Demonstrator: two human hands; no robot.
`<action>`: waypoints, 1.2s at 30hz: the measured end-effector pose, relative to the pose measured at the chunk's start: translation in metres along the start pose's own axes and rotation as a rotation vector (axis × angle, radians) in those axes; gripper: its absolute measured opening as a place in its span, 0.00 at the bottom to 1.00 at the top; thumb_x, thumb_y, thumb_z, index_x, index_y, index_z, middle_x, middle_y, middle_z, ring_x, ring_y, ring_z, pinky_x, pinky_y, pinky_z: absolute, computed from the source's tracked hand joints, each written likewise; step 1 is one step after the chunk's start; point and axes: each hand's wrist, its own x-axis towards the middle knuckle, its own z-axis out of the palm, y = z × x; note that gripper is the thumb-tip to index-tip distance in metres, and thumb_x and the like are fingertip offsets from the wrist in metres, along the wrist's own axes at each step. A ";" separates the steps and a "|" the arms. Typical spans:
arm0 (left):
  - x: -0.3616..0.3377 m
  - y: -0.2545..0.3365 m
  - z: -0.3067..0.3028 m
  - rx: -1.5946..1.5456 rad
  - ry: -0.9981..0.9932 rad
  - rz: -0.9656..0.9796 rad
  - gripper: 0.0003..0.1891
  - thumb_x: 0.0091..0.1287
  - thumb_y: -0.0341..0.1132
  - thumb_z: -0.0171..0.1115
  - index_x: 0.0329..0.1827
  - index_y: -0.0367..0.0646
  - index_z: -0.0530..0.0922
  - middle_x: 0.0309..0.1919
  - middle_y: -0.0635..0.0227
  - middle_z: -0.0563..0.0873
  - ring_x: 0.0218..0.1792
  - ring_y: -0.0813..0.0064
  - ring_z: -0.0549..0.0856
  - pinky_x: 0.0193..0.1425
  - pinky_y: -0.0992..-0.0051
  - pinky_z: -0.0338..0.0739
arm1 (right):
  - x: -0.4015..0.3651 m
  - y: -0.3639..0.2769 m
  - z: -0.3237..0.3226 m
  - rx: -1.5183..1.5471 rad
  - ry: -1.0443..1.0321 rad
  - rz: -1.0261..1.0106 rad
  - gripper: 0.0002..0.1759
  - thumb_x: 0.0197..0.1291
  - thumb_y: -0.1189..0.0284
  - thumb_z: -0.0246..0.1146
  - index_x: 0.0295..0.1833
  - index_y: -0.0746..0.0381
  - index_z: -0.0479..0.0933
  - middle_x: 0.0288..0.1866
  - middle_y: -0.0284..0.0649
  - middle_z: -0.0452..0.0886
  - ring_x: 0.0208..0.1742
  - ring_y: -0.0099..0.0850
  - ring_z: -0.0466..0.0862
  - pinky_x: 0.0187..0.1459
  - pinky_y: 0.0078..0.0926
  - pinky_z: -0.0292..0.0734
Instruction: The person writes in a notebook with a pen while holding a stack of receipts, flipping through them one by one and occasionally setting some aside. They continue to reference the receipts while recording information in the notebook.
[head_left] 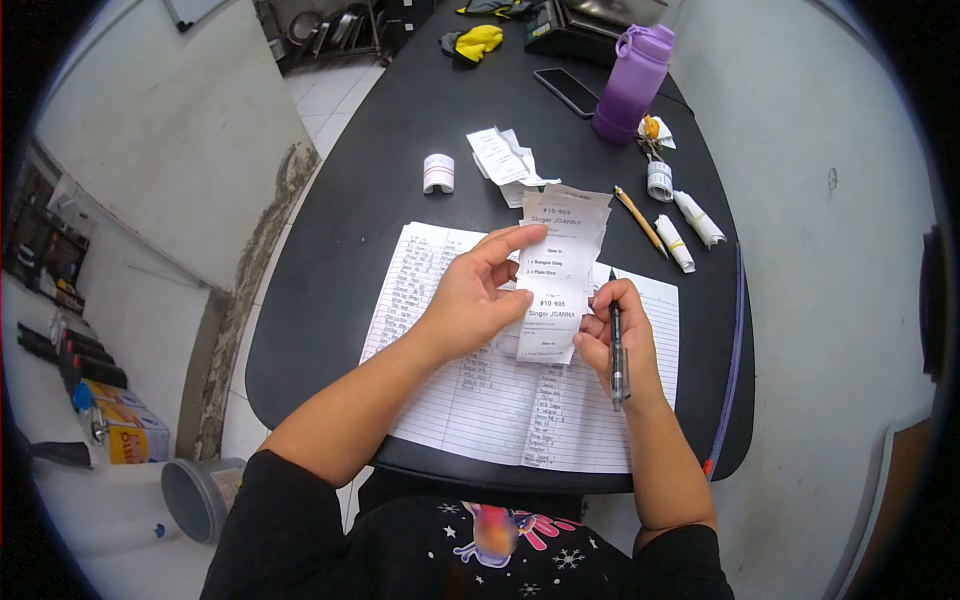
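Printed order slips (548,315) are held up over an open lined notebook (460,400), whose pages carry handwritten columns. My left hand (485,285) pinches the slips at their left edge, with a finger and the thumb on the paper. At the lower right edge, my right hand (622,345) touches the slips and has a dark pen (617,360) gripped between its fingers. Text on the slips includes "#10-905" and "Plain Rice". Part of the notebook is hidden behind my hands and the slips.
More slips (500,160) and a small paper roll (439,173) lie beyond the notebook. On the right are a wooden pen (640,220), rolled papers (675,243), a purple bottle (635,80) and a phone (567,92). A wall borders the table's right side.
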 end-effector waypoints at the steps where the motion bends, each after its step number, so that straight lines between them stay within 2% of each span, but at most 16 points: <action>1: 0.000 0.000 0.000 0.002 -0.003 0.005 0.32 0.56 0.16 0.53 0.68 0.34 0.66 0.67 0.61 0.65 0.64 0.67 0.72 0.67 0.70 0.71 | 0.000 0.001 -0.002 -0.012 0.000 0.001 0.20 0.50 0.86 0.60 0.46 0.58 0.62 0.38 0.32 0.70 0.34 0.14 0.74 0.34 0.10 0.67; 4: 0.000 -0.003 -0.002 -0.012 0.001 0.023 0.32 0.56 0.17 0.55 0.69 0.36 0.66 0.68 0.60 0.67 0.61 0.68 0.76 0.68 0.68 0.71 | 0.000 0.003 -0.003 -0.031 0.003 0.000 0.20 0.50 0.86 0.59 0.45 0.58 0.62 0.37 0.31 0.69 0.33 0.14 0.72 0.33 0.10 0.66; 20: 0.000 0.000 0.000 0.025 0.005 0.013 0.32 0.57 0.15 0.53 0.68 0.36 0.66 0.67 0.62 0.66 0.62 0.69 0.74 0.67 0.70 0.72 | 0.000 0.001 -0.002 -0.060 0.011 0.008 0.19 0.51 0.84 0.61 0.45 0.57 0.62 0.34 0.28 0.68 0.33 0.13 0.70 0.33 0.10 0.66; 22: 0.001 -0.001 -0.002 0.013 -0.007 0.022 0.31 0.57 0.14 0.51 0.69 0.34 0.66 0.68 0.63 0.64 0.62 0.69 0.74 0.65 0.71 0.74 | 0.000 0.004 -0.005 -0.086 0.008 -0.002 0.19 0.51 0.85 0.60 0.45 0.57 0.62 0.35 0.29 0.70 0.33 0.13 0.71 0.33 0.10 0.67; 25: 0.000 -0.003 -0.002 -0.009 0.001 0.021 0.32 0.57 0.16 0.54 0.68 0.36 0.67 0.67 0.61 0.68 0.62 0.68 0.75 0.68 0.69 0.71 | 0.000 0.002 -0.003 -0.082 0.006 0.002 0.19 0.51 0.85 0.59 0.45 0.58 0.62 0.38 0.32 0.72 0.35 0.15 0.75 0.35 0.12 0.69; 29: 0.000 -0.005 -0.002 -0.017 -0.002 0.029 0.32 0.57 0.16 0.54 0.69 0.35 0.65 0.66 0.61 0.68 0.62 0.68 0.75 0.68 0.69 0.71 | 0.001 0.004 -0.004 -0.067 -0.005 -0.027 0.19 0.51 0.86 0.59 0.46 0.58 0.62 0.40 0.35 0.75 0.38 0.17 0.78 0.36 0.13 0.71; 36: 0.000 -0.003 -0.002 -0.004 0.002 0.007 0.32 0.57 0.15 0.54 0.69 0.35 0.65 0.67 0.60 0.68 0.63 0.68 0.74 0.68 0.69 0.71 | 0.001 0.005 -0.005 -0.053 -0.007 -0.020 0.19 0.51 0.86 0.58 0.46 0.58 0.61 0.38 0.33 0.73 0.37 0.17 0.78 0.35 0.13 0.71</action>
